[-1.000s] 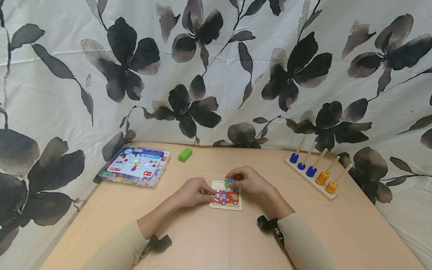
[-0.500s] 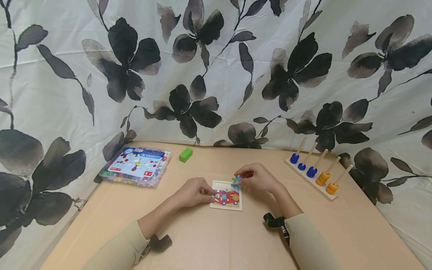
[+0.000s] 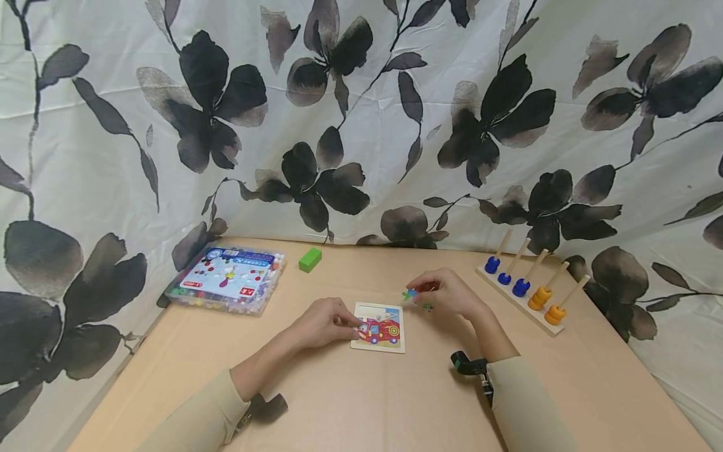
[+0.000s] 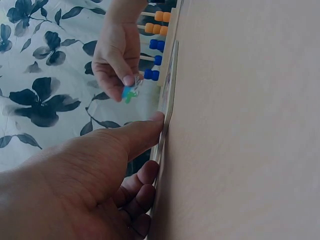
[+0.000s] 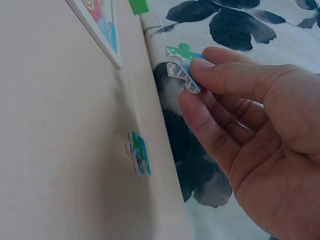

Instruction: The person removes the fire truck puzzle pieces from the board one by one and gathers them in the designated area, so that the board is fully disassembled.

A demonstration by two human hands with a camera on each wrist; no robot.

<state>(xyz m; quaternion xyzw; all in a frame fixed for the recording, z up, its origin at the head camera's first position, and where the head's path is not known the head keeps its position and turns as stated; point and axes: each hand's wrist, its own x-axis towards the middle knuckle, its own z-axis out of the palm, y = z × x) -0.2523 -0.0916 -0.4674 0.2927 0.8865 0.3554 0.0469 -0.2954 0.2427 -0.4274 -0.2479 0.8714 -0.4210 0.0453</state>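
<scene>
A small square puzzle board (image 3: 377, 344) with a red truck picture lies on the table in the head view. My left hand (image 3: 326, 323) holds its left side, thumb and fingertips at the edge; the left wrist view shows the thumb (image 4: 145, 132) against the board. To the right of the board, my right hand (image 3: 449, 294) pinches a puzzle piece (image 5: 185, 52) with green, blue and a ladder pattern between thumb and fingers. Under that hand, another green and blue puzzle piece (image 5: 139, 152) rests on the table, partly covered by the hand in the head view.
A clear case (image 3: 226, 279) of colourful parts sits at the back left, with a green block (image 3: 310, 259) near it. At the right stands a wooden peg rack (image 3: 519, 298) holding blue and orange beads. A flowered curtain (image 3: 395, 125) hangs behind the table.
My right hand has moved right, off the board, carrying the pinched puzzle piece with it. The other piece now shows beneath that hand. My left hand stays on the board's left side.
</scene>
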